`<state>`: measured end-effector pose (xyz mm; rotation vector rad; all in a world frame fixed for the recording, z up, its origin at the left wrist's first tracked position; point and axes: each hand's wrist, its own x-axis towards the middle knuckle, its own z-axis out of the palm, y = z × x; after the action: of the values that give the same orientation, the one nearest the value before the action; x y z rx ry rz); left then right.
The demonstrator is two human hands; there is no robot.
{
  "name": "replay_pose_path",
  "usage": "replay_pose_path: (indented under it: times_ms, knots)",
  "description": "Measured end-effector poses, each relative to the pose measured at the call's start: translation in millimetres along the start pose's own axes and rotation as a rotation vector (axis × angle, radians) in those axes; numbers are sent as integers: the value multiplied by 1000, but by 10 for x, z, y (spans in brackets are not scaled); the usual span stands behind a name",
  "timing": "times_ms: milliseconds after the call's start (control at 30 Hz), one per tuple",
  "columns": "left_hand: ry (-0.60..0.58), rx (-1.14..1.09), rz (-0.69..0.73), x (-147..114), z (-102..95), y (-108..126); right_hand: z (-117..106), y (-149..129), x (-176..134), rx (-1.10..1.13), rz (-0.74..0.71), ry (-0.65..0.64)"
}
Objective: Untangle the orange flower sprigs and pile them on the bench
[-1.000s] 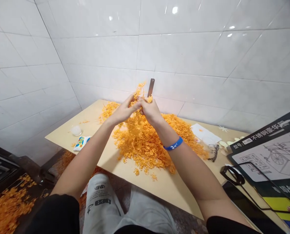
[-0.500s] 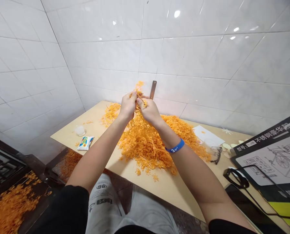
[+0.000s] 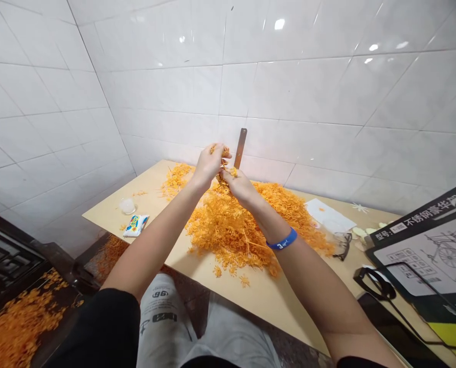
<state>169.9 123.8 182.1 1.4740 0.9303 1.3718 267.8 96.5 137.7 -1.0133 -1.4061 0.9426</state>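
Observation:
Above the back of the pile, my left hand [image 3: 208,164] is closed around some small orange flower-like pieces [image 3: 221,149], with its fingertips bent over them. My right hand [image 3: 241,187] is just below and to the right, thumb pressed on more orange pieces; a blue wristband [image 3: 282,239] is on that wrist. Between the two hands runs a strand of orange pieces. Under my forearms a large heap of the same spiky orange pieces [image 3: 228,230] covers the middle of the table [image 3: 285,312]. My fingers partly hide what each hand holds.
Against the tiled wall leans a brown strip [image 3: 241,148]. Left on the table are a small clear cup [image 3: 127,205] and a white-blue packet [image 3: 136,225]. Rightward lie white paper [image 3: 329,214], glasses [image 3: 343,246], a black cable and a printed box [image 3: 431,250]. More orange pieces [image 3: 21,322] lie lower left.
My hands have drawn slightly apart: the right hand has dropped a little, and the left has turned with its fingers curling over the orange pieces. The view has shifted slightly.

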Motion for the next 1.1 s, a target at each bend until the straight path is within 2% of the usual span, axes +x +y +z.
replay_pose_path:
  times_ms: [100, 167, 233, 267, 333, 367, 400, 500, 600, 700, 933, 1100]
  knots:
    - [146, 329, 249, 92, 59, -69, 37, -55, -64, -147, -43, -39]
    - [137, 453, 290, 217, 9, -87, 39, -107, -124, -233, -60, -55]
    - [138, 527, 264, 381, -141, -76, 11, -148, -204, -301, -58, -71]
    - [177, 548, 233, 472, -252, -63, -16, -156, -252, -316, -54, -90]
    - [337, 544, 141, 643, -504, -49, -94, -148, -349, -288, -34, -111]
    - [387, 512, 96, 711, -617, -59, -140, -134, -391, -242, -9, -91]
    - [388, 485, 85, 760, -703, -87, -186, -119, -423, -175, 30, -54]
    - [237, 441, 45, 778, -732, -276, -295, -99, -453, 75, 178, 32]
    - [89, 381, -39, 665, -536, -521, -338, -133, -421, 233, 222, -30]
    - [0, 312, -106, 549, -392, -669, -354, -150, -387, 275, 211, -49]
    - [-85, 250, -52, 227, -268, -628, -355, -18, -271, 253, 171, 10]
    - [-348, -5, -13, -203, -100, -593, -214, 12, -190, 266, 232, 156]
